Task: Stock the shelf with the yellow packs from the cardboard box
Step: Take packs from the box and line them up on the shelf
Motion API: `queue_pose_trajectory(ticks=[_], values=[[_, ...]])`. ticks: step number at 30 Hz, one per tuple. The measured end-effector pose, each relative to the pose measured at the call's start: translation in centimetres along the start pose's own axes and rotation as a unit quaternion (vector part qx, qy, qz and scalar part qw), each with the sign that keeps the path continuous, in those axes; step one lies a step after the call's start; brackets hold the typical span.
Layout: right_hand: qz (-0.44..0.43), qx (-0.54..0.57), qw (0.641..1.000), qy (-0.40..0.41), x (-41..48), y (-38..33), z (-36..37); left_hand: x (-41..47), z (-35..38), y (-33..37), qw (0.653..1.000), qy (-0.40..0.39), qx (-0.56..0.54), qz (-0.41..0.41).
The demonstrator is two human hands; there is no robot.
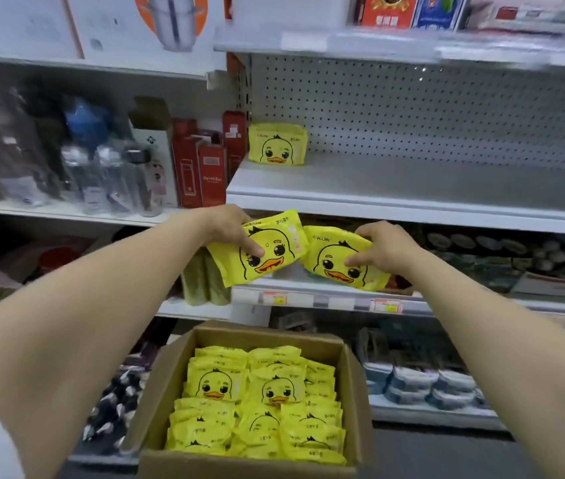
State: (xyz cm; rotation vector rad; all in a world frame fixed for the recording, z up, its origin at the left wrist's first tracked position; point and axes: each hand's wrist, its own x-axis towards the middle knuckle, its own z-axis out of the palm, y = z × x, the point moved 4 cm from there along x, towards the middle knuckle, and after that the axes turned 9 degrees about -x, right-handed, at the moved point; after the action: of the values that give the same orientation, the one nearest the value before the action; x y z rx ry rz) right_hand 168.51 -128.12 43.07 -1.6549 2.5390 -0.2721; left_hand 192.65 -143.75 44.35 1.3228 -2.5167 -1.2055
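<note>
My left hand (225, 228) grips a yellow duck-face pack (274, 257) by its upper left edge, thumb on its front. Beside it, my right hand (383, 245) grips a second yellow pack (329, 262) by its right side. Both packs are held tilted in the air just below the front lip of the white shelf (412, 188). One yellow pack (277, 144) stands upright at that shelf's back left corner against the pegboard. Below my arms, the open cardboard box (167, 382) holds several rows of the same yellow packs (256, 395).
Red cartons (201, 167) and clear bottles (101, 174) fill the neighbouring shelf to the left. An upper shelf edge (395, 44) overhangs the white shelf. Lower shelves carry green packets (205, 281), bowls and lidded containers (429, 385). Price tags (386, 305) line the lower shelf edge.
</note>
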Motion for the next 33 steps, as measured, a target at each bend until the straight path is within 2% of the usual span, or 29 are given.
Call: queue_pose_trajectory(ticks=[8,13,16,23,27,33], values=[[0.004,0.02,0.997,0.071,5.3,-1.0,-4.9,5.7,-6.2,1.9,0.999,0.007,0.021,0.034],[0.027,0.044,0.99,0.127,8.7,-1.7,-7.6,10.6,-9.8,2.8,0.991,0.076,0.091,0.058],[0.045,0.049,0.988,0.139,10.9,-1.6,-8.2,13.8,-10.9,3.2,0.988,0.082,0.109,0.073],[0.059,0.026,0.991,0.12,16.0,-1.6,-7.4,21.2,-12.4,3.8,0.976,0.085,0.171,0.105],[0.046,0.014,0.994,0.094,18.5,-1.5,-7.1,24.8,-13.2,4.8,0.964,0.09,0.193,0.158],[0.045,0.068,0.995,0.066,21.7,-0.5,-6.7,30.5,-13.6,5.5,0.956,0.105,0.173,0.212]])
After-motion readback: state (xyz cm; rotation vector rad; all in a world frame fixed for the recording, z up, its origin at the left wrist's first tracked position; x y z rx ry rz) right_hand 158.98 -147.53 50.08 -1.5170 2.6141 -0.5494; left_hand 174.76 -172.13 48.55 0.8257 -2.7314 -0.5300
